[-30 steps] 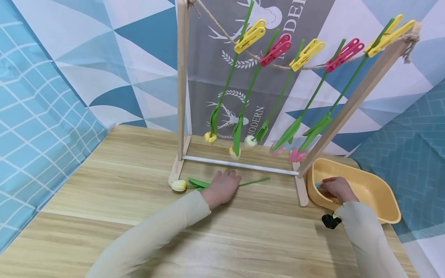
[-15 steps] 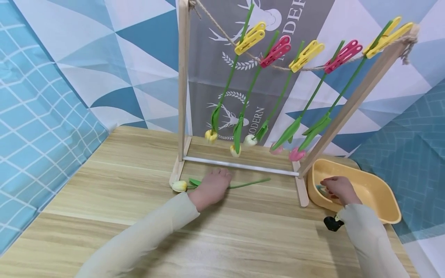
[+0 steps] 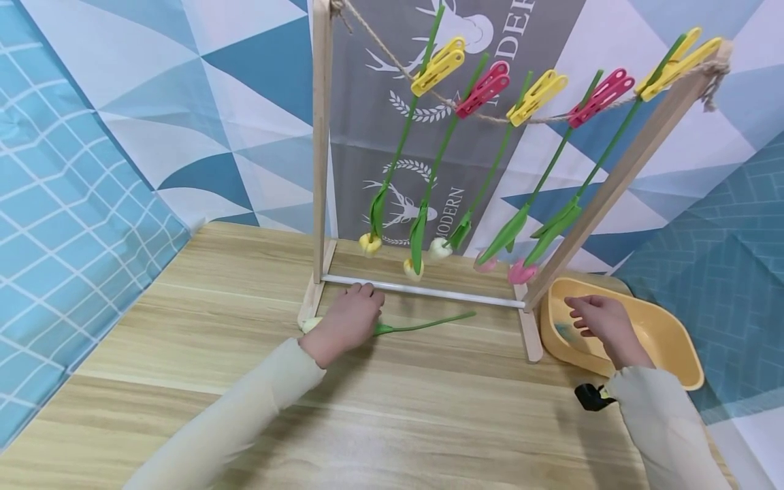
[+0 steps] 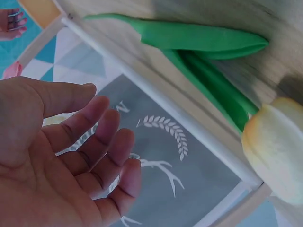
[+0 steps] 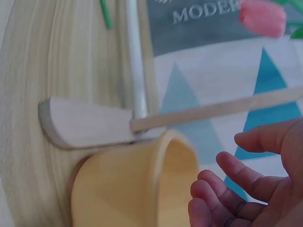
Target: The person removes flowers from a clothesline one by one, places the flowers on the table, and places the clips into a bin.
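Note:
A white-and-yellow artificial tulip (image 3: 429,327) lies on the wooden table. My left hand (image 3: 346,318) is over its leaves and hides part of them. In the left wrist view the left hand (image 4: 90,161) has loosely bent fingers and nothing in it; the tulip's blossom (image 4: 277,149) and green leaf (image 4: 203,40) are beside it. My right hand (image 3: 603,325) hovers over the yellow-orange basin (image 3: 670,340). Its fingers are relaxed around nothing, as the right wrist view shows beside the basin's rim (image 5: 163,156). A small blurred bluish thing (image 3: 566,332) lies inside the basin.
Behind the tulip stands a wooden frame (image 3: 320,136) with a white crossbar (image 3: 422,291) low down. From its twine (image 3: 392,54) several tulips hang upside down in yellow clothespins (image 3: 437,67) and red clothespins (image 3: 484,89). A patterned cloth (image 3: 245,88) covers the wall.
My left hand has slid left along the tulip toward its blossom, uncovering more stem. The right hand has lifted away from the bluish thing in the basin, its fingers looser.

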